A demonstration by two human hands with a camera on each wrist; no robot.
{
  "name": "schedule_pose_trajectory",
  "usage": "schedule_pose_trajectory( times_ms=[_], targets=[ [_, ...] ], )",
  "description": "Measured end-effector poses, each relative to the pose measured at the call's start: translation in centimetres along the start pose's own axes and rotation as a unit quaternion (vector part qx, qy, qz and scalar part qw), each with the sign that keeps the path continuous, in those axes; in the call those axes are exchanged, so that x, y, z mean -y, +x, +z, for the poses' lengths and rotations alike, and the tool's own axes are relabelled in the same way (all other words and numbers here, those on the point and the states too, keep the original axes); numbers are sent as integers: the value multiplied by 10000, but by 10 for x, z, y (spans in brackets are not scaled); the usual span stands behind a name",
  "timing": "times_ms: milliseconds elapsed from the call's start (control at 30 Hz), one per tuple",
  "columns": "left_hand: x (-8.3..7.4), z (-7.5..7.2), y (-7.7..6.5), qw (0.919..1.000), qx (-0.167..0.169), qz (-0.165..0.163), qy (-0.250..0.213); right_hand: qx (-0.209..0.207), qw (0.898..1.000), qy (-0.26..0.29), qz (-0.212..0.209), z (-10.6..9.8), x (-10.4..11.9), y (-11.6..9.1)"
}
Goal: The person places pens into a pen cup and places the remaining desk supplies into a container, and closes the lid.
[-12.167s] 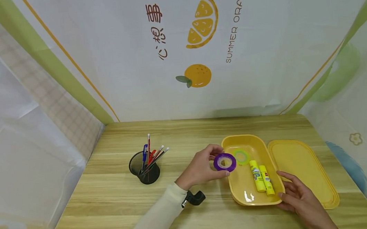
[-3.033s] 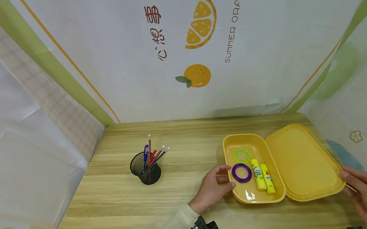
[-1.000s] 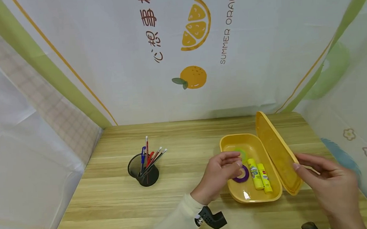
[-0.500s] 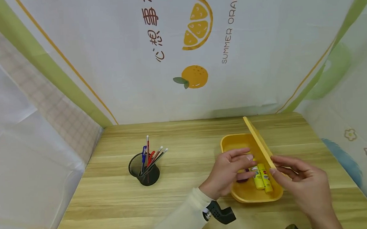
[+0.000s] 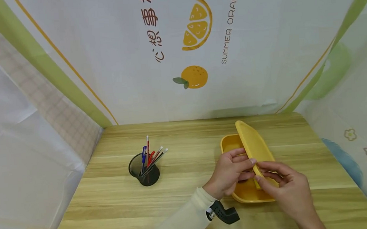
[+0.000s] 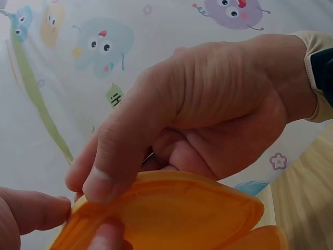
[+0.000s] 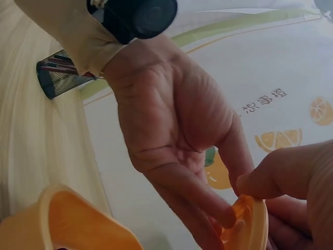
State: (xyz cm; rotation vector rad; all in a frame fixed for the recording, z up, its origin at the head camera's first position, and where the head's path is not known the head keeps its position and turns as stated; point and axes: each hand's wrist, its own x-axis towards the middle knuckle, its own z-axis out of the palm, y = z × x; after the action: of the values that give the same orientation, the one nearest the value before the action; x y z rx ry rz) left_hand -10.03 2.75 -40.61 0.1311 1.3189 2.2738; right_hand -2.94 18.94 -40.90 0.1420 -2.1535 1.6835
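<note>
A yellow plastic lid (image 5: 257,142) stands tilted over the yellow box (image 5: 253,196), its upper edge leaning left. My left hand (image 5: 233,170) pinches the lid's left edge, thumb on top, with its other fingers inside the box opening. Close beside it, my right hand (image 5: 288,188) pinches the same edge between thumb and fingers. In the left wrist view the lid (image 6: 171,213) shows its underside, with fingers of both hands at its rim. In the right wrist view the hands meet at the lid (image 7: 250,224). The tape rolls and glue sticks inside are mostly hidden.
A black mesh pen cup (image 5: 148,177) holding pens and pencils stands on the wooden table (image 5: 113,201) to the left. A white printed curtain (image 5: 139,106) hangs behind the table's back edge. The box stands towards the table's right side.
The lid has swung up from the right and leftwards over the box. My right hand has moved left with it. My left hand has left the box's rim and now grips the lid's edge.
</note>
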Motion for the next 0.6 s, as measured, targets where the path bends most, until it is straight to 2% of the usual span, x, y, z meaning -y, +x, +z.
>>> schedule_pose_trajectory(
  times_ms=[133,367,500,600],
  targets=[
    [3,-4,0,9997,-196,-26,112,145,9998,-64,-97,6,-4,-3],
    [6,-11,-1,9996,-238,-55,165,289,9993,-225,-29,10,-6,-6],
    [6,-14,0,9997,-204,-41,140,327,9989,-338,40,3,-7,-3],
    [7,-16,0,9997,-186,-43,139,279,9988,-232,339,-9,-10,2]
  ],
)
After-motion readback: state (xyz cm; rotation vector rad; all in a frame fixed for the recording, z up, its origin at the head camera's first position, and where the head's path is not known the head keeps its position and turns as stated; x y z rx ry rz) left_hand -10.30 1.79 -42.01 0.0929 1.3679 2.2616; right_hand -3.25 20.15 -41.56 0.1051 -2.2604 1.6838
